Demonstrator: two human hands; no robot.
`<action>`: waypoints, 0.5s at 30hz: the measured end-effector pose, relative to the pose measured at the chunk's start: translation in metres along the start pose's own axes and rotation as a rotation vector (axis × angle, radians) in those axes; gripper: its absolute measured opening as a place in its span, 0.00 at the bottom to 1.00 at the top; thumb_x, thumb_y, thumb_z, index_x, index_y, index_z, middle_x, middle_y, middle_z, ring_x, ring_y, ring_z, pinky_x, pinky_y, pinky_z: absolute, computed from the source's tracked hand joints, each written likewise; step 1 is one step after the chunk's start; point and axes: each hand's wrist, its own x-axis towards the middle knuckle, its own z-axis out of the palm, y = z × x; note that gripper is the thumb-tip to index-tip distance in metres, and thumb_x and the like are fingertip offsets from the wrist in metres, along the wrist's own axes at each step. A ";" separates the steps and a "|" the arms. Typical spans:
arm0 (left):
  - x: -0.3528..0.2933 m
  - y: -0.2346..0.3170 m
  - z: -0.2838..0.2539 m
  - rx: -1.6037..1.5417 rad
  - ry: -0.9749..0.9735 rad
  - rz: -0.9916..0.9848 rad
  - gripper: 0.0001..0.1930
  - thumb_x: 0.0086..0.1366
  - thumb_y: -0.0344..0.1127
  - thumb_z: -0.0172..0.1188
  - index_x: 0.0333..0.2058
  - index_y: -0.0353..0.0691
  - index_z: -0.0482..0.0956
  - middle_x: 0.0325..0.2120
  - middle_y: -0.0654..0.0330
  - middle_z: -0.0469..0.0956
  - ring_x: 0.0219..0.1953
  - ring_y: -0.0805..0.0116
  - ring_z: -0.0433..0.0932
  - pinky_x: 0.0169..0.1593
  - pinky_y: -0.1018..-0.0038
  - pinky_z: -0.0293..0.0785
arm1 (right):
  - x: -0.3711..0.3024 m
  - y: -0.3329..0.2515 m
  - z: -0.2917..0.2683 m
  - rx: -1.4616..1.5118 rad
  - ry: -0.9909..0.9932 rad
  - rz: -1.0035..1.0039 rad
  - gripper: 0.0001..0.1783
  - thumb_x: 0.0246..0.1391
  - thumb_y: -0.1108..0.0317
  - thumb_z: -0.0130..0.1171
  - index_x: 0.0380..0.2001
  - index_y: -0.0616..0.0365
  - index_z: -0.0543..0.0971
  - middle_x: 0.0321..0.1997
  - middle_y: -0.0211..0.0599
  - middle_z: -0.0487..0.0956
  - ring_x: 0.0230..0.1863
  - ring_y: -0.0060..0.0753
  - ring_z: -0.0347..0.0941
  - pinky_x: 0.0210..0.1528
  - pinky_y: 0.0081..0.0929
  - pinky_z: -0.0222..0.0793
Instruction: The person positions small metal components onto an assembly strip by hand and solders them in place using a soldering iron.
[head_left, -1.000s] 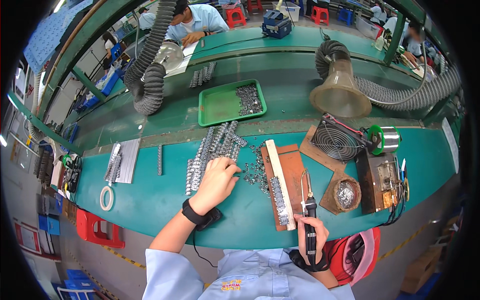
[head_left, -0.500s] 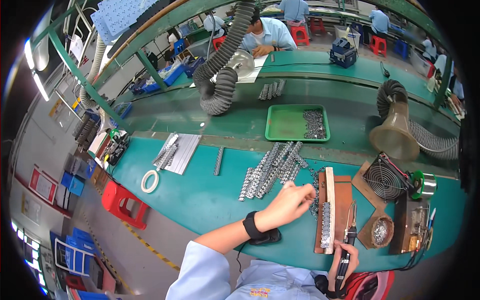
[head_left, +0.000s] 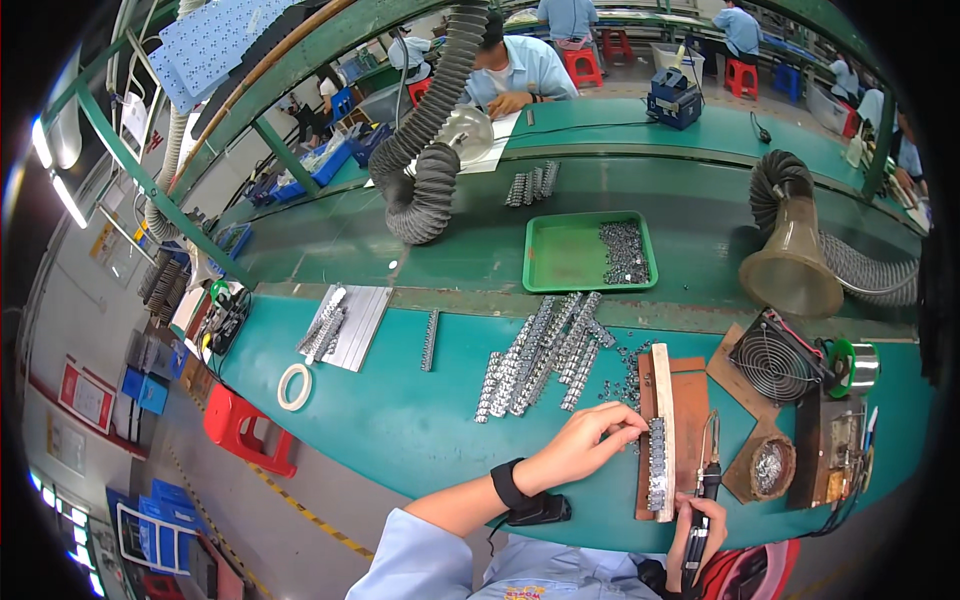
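My right hand (head_left: 700, 530) is wrapped round the handle of a soldering iron (head_left: 710, 482), whose metal tip points away from me over a brown board (head_left: 688, 395). A pale wooden bar (head_left: 662, 375) lies lengthwise on that board. Along the bar's near half runs a row of small grey metal-and-black components (head_left: 657, 465). At the far end of this row are the fingertips of my left hand (head_left: 588, 445), pinched together; whatever is between them is too small to make out. Loose small components (head_left: 628, 378) lie scattered just beyond the left hand.
Stacked component strips (head_left: 540, 350) lie left of the board. Further off stands a green tray (head_left: 535, 255) of small parts. On the right are a fan (head_left: 772, 358), a solder spool (head_left: 852, 368), a round holder (head_left: 768, 466) and an extraction hood (head_left: 790, 265). A co-worker (head_left: 530, 70) sits opposite.
My left hand has moved from beside the loose components to the far end of the row on the bar. The right hand still holds the soldering iron. The whole view has shifted slightly.
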 end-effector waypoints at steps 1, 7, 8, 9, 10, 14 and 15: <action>-0.001 -0.001 0.001 -0.017 0.000 -0.004 0.07 0.60 0.31 0.52 0.35 0.33 0.73 0.28 0.61 0.74 0.27 0.77 0.73 0.31 0.79 0.69 | 0.000 0.000 0.000 0.000 0.002 0.000 0.06 0.47 0.81 0.50 0.31 0.63 0.67 0.28 0.45 0.76 0.31 0.31 0.74 0.38 0.25 0.69; -0.003 -0.011 -0.001 -0.154 -0.003 -0.066 0.09 0.61 0.31 0.51 0.39 0.33 0.72 0.29 0.63 0.74 0.27 0.79 0.71 0.32 0.81 0.69 | 0.000 0.001 0.001 -0.032 -0.018 -0.035 0.07 0.48 0.80 0.50 0.32 0.63 0.67 0.28 0.45 0.76 0.30 0.31 0.74 0.37 0.26 0.69; -0.003 -0.012 -0.002 -0.152 -0.006 -0.067 0.09 0.61 0.31 0.51 0.39 0.33 0.72 0.29 0.63 0.74 0.27 0.79 0.71 0.32 0.81 0.69 | 0.000 0.001 0.001 -0.039 -0.022 -0.042 0.07 0.48 0.80 0.50 0.32 0.63 0.67 0.28 0.45 0.76 0.30 0.31 0.74 0.37 0.26 0.69; -0.002 -0.013 -0.001 -0.160 -0.008 -0.084 0.09 0.61 0.31 0.51 0.39 0.33 0.72 0.29 0.63 0.74 0.28 0.79 0.71 0.32 0.82 0.68 | -0.001 0.001 0.001 -0.041 -0.019 -0.041 0.07 0.48 0.80 0.50 0.32 0.63 0.67 0.28 0.45 0.76 0.30 0.31 0.74 0.37 0.26 0.69; -0.002 -0.014 -0.001 -0.167 -0.009 -0.102 0.10 0.62 0.32 0.51 0.39 0.33 0.72 0.29 0.63 0.74 0.28 0.79 0.71 0.32 0.82 0.68 | -0.001 0.002 0.001 -0.037 -0.017 -0.035 0.07 0.48 0.80 0.50 0.32 0.63 0.67 0.28 0.45 0.76 0.30 0.31 0.74 0.37 0.26 0.69; -0.002 -0.017 0.000 -0.207 -0.015 -0.136 0.10 0.62 0.32 0.51 0.39 0.33 0.71 0.29 0.64 0.74 0.30 0.80 0.71 0.33 0.83 0.68 | -0.002 -0.001 0.000 -0.016 -0.012 -0.016 0.07 0.48 0.80 0.50 0.32 0.63 0.67 0.28 0.45 0.76 0.30 0.31 0.74 0.37 0.26 0.69; -0.002 -0.018 0.001 -0.225 -0.017 -0.145 0.10 0.62 0.33 0.51 0.39 0.33 0.71 0.29 0.64 0.74 0.30 0.80 0.70 0.33 0.83 0.67 | -0.001 -0.002 0.000 -0.006 -0.011 -0.010 0.07 0.48 0.80 0.50 0.32 0.63 0.67 0.28 0.46 0.76 0.30 0.31 0.74 0.37 0.26 0.69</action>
